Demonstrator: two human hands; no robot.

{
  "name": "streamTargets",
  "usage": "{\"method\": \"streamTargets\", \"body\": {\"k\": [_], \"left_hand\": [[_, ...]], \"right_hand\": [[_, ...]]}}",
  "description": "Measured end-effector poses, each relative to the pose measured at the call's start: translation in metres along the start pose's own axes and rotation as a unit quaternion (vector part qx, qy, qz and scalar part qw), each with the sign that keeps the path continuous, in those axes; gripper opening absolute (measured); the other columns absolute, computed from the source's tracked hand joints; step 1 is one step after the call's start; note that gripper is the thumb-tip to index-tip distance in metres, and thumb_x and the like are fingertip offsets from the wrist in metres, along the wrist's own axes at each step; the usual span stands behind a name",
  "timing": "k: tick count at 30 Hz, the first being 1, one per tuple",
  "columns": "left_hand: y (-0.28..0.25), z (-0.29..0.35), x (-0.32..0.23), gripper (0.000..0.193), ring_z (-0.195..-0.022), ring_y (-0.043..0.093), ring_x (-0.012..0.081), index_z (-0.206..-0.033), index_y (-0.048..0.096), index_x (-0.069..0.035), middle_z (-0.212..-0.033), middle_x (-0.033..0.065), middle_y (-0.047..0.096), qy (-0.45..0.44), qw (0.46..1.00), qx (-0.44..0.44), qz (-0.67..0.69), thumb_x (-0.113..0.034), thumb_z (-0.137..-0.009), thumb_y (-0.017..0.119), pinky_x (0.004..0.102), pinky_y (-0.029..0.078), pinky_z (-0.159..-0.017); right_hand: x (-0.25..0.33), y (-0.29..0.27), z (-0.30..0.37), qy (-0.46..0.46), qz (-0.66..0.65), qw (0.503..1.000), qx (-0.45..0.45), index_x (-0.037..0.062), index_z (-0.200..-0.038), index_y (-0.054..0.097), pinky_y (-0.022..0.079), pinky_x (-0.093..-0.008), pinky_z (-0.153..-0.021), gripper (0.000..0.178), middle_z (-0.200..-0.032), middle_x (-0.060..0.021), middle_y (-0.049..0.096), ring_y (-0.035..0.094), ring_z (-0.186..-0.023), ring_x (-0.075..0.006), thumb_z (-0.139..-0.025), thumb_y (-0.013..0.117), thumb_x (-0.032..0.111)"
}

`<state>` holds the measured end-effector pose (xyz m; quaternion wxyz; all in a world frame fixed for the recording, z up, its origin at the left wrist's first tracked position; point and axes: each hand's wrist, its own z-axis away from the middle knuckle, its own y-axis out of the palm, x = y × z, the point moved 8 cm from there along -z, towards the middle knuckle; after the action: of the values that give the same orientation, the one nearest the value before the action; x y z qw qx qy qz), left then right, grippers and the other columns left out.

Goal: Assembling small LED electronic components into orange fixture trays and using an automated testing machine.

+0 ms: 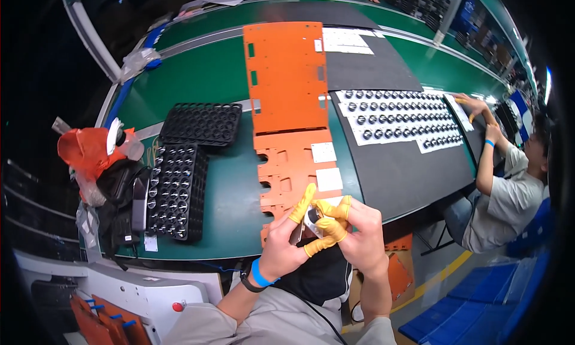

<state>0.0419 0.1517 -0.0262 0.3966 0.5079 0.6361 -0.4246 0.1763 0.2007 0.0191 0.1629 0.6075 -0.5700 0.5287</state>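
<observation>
Yellow finger cots cover fingertips on both my hands. Between them, over the near end of an orange fixture (293,165), is a small white plate with a black round part (312,218). My left hand (284,243) grips the plate's left side, thumb and forefinger spread around it. From the right, my right hand (359,231) closes its fingers on the black part's side; the fingers hide much of the piece. White square plates (329,179) lie on the right side of the fixture, just beyond my hands. The fixture's orange lid (287,75) lies folded back, away from me.
Left on the green table (230,207) are a black tray of round black parts (175,192) and another black cupped tray (200,124). An orange bag (84,148) sits farther left. Rows of black parts on white plates (401,117) cover a dark mat (407,177). A co-worker (509,189) sits right.
</observation>
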Motion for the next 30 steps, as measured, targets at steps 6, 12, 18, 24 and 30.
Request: {"method": "streamTargets", "body": {"k": [6,12,18,24,30], "left_hand": [[-0.029,-0.005,0.004,0.089,-0.109,0.07,0.0273,-0.152,0.041,0.002,-0.133,0.0194,0.064,0.018,0.998,-0.031,-0.058,-0.024,-0.081,0.087,0.0359,0.053,-0.095],[-0.05,0.0,0.003,0.082,-0.107,0.068,0.0413,-0.15,0.042,0.004,-0.128,0.0235,0.063,0.03,0.981,-0.123,-0.145,-0.016,-0.081,0.081,0.0428,0.056,-0.089],[-0.06,0.003,0.02,0.082,-0.116,0.063,0.0219,-0.152,0.043,0.001,-0.127,0.0134,0.062,-0.046,0.99,-0.106,-0.08,-0.004,-0.08,0.081,0.0331,0.05,-0.099],[-0.074,-0.003,0.015,0.058,-0.065,0.038,0.0049,-0.142,0.058,-0.002,-0.104,0.0019,0.062,-0.092,0.994,-0.066,0.002,-0.004,-0.086,0.077,0.0181,0.037,-0.06],[-0.083,-0.012,0.017,0.035,-0.076,0.06,0.0116,-0.122,0.07,-0.001,-0.104,0.0055,0.067,-0.038,0.992,-0.047,0.109,-0.004,-0.088,0.077,0.0242,0.049,-0.07]], "right_hand": [[0.02,0.022,-0.021,-0.054,0.069,0.989,0.123,0.0001,-0.12,0.067,0.051,-0.0423,-0.065,0.044,-0.093,-0.0167,0.059,0.062,-0.076,-0.0355,-0.082,0.078,0.019],[0.042,0.052,-0.042,-0.109,0.195,0.973,0.056,0.0002,-0.099,0.068,0.045,-0.0389,-0.058,0.034,-0.079,-0.0089,0.05,0.056,-0.069,-0.0264,-0.071,0.081,0.015],[0.037,0.066,-0.048,-0.162,0.272,0.947,0.052,0.0018,-0.082,0.063,0.043,-0.0393,-0.061,0.023,-0.078,-0.0081,0.051,0.052,-0.07,-0.0264,-0.069,0.078,0.014],[0.04,0.062,-0.063,-0.186,0.252,0.948,0.05,0.0037,-0.094,0.072,0.042,-0.0386,-0.057,0.027,-0.075,-0.0067,0.052,0.054,-0.066,-0.0262,-0.069,0.078,0.01],[0.014,0.06,-0.069,-0.073,0.128,0.961,0.236,0.0002,-0.093,0.074,0.041,-0.0365,-0.055,0.021,-0.067,-0.0069,0.051,0.051,-0.061,-0.0242,-0.075,0.077,0.011]]}}
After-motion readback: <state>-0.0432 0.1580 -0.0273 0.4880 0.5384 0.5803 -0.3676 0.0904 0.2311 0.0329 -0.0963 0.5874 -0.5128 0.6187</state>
